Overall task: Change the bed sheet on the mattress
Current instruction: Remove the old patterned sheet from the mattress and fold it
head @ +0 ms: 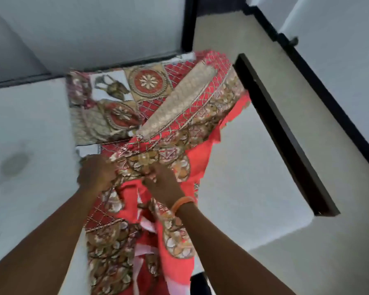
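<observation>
Both arms reach forward, left grip (96, 177) and right grip (163, 184) close together, fingers curled tight.

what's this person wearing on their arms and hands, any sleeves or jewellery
Both forearms are bare, with no sleeves in view. The right hand has an orange bangle round its wrist, with what looks like a thinner band just below it. The left hand and its wrist carry nothing visible. No gloves or rings can be made out; the picture is blurred.
</observation>
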Tool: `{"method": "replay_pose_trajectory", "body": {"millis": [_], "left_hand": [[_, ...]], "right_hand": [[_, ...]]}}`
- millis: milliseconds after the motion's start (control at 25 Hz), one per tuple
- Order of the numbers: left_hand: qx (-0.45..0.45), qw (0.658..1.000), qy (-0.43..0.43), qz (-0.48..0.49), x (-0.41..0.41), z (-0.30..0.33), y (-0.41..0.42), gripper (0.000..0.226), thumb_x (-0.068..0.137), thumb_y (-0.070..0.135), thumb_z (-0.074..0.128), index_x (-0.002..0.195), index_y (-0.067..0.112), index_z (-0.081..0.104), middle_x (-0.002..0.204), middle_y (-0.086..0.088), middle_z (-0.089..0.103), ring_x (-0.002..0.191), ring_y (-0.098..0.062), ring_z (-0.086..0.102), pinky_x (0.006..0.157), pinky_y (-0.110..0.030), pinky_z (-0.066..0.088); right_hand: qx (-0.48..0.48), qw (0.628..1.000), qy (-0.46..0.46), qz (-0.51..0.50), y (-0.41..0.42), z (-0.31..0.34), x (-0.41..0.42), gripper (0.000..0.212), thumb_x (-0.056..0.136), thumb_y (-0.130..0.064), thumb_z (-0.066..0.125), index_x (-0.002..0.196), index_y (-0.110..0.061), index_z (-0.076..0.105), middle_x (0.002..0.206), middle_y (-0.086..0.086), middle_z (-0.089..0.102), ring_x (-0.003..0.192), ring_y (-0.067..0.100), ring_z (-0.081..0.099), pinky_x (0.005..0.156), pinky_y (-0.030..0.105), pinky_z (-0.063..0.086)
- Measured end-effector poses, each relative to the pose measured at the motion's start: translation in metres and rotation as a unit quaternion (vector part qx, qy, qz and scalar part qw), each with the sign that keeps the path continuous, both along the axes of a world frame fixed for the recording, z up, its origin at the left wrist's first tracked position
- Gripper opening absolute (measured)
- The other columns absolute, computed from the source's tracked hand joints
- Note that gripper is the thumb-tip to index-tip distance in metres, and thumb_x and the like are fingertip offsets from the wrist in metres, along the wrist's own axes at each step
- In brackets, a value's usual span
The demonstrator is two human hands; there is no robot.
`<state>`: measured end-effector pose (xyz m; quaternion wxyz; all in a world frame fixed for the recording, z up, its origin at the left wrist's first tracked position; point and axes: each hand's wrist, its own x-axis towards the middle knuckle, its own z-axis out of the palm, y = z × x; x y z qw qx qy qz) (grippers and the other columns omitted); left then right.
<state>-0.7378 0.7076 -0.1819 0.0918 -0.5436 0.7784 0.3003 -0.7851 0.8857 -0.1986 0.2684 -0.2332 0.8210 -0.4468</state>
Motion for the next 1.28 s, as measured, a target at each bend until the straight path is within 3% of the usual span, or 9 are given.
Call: {"method": "replay_pose_trajectory", "body": {"millis": [160, 320, 480, 600, 720, 840, 960, 1080, 1280], "left_hand": [[0.069, 0.984, 0.029, 0.164, 0.034, -0.011, -0.019, 0.031, 0.087, 0.015, 0.067, 0.106, -0.009, 0.062, 0.098, -0.024, 0.068, 0.087, -0.039, 0.066, 0.071, -0.036, 0.051], [0.336, 0.905, 0.112, 0.234, -0.041, -0.027, -0.002, 0.116, 0.05, 0.047, 0.083, 0.148, 0.011, 0.033, 0.15, -0.018, 0.04, 0.129, -0.039, 0.046, 0.104, -0.055, 0.039], [0.465, 0.865, 0.124, 0.141, -0.134, -0.05, 0.02, 0.092, 0.078, 0.078, 0.054, 0.153, 0.033, 0.023, 0.164, -0.008, 0.009, 0.149, -0.037, 0.011, 0.115, -0.06, 0.01], [0.557, 0.814, 0.107, 0.13, -0.164, -0.121, 0.017, 0.094, 0.064, 0.085, 0.063, 0.142, 0.034, 0.045, 0.154, -0.008, 0.039, 0.138, -0.034, 0.041, 0.108, -0.065, 0.031], [0.556, 0.809, 0.116, 0.154, -0.183, -0.163, 0.017, 0.066, 0.078, 0.069, 0.06, 0.122, 0.019, 0.064, 0.115, -0.012, 0.071, 0.106, -0.031, 0.068, 0.092, -0.047, 0.053], [0.552, 0.808, 0.131, 0.159, -0.196, -0.179, 0.02, 0.064, 0.077, 0.066, 0.06, 0.127, 0.026, 0.06, 0.122, -0.004, 0.068, 0.11, -0.025, 0.064, 0.096, -0.045, 0.052], [0.535, 0.819, 0.102, 0.18, -0.2, -0.176, 0.021, 0.037, 0.091, 0.059, 0.05, 0.114, 0.03, 0.054, 0.109, 0.005, 0.059, 0.099, -0.015, 0.055, 0.071, -0.027, 0.05], [0.556, 0.804, 0.122, 0.174, -0.199, -0.168, 0.016, 0.057, 0.085, 0.063, 0.057, 0.125, 0.021, 0.061, 0.11, -0.001, 0.07, 0.098, -0.021, 0.065, 0.076, -0.031, 0.054], [0.545, 0.793, 0.176, 0.211, -0.158, -0.141, 0.023, 0.047, 0.087, 0.051, 0.065, 0.117, 0.015, 0.068, 0.099, -0.005, 0.076, 0.096, -0.023, 0.069, 0.091, -0.037, 0.053]], "right_hand": [[0.049, 0.993, -0.003, -0.108, -0.017, -0.004, -0.044, 0.007, 0.086, -0.01, 0.06, 0.091, -0.005, 0.059, 0.087, 0.013, 0.066, 0.08, 0.029, 0.06, 0.071, 0.036, 0.045], [0.1, 0.975, 0.018, -0.2, -0.022, -0.024, -0.126, 0.028, 0.085, -0.019, 0.065, 0.102, 0.001, 0.059, 0.101, 0.016, 0.063, 0.098, 0.033, 0.059, 0.085, 0.041, 0.046], [0.183, 0.96, 0.079, -0.195, -0.031, -0.058, -0.224, 0.066, 0.088, -0.036, 0.065, 0.132, 0.008, 0.041, 0.129, 0.025, 0.048, 0.12, 0.039, 0.048, 0.098, 0.041, 0.038], [0.236, 0.945, 0.031, -0.222, -0.042, -0.075, -0.291, 0.103, 0.085, -0.059, 0.063, 0.15, 0.002, 0.012, 0.15, 0.03, 0.024, 0.135, 0.045, 0.035, 0.107, 0.045, 0.034], [0.28, 0.915, -0.062, -0.284, -0.059, -0.102, -0.342, 0.12, 0.075, -0.072, 0.063, 0.154, -0.008, -0.001, 0.154, 0.03, 0.015, 0.137, 0.048, 0.031, 0.108, 0.051, 0.033], [0.341, 0.907, -0.044, -0.244, -0.079, -0.134, -0.353, 0.095, 0.088, -0.048, 0.065, 0.153, -0.005, 0.01, 0.151, 0.026, 0.024, 0.131, 0.043, 0.043, 0.103, 0.046, 0.041], [0.314, 0.928, 0.052, -0.193, -0.091, -0.143, -0.349, 0.043, 0.099, -0.009, 0.047, 0.14, -0.001, 0.037, 0.136, 0.021, 0.051, 0.12, 0.036, 0.056, 0.084, 0.034, 0.045], [0.319, 0.938, 0.111, -0.082, -0.088, -0.133, -0.336, 0.03, 0.099, -0.007, 0.042, 0.122, 0.006, 0.056, 0.119, 0.023, 0.063, 0.109, 0.034, 0.061, 0.074, 0.03, 0.042], [0.266, 0.946, 0.067, 0.173, -0.082, -0.109, -0.223, 0.025, 0.09, -0.006, 0.048, 0.107, 0.005, 0.063, 0.107, 0.028, 0.066, 0.1, 0.041, 0.061, 0.08, 0.041, 0.046]]}}
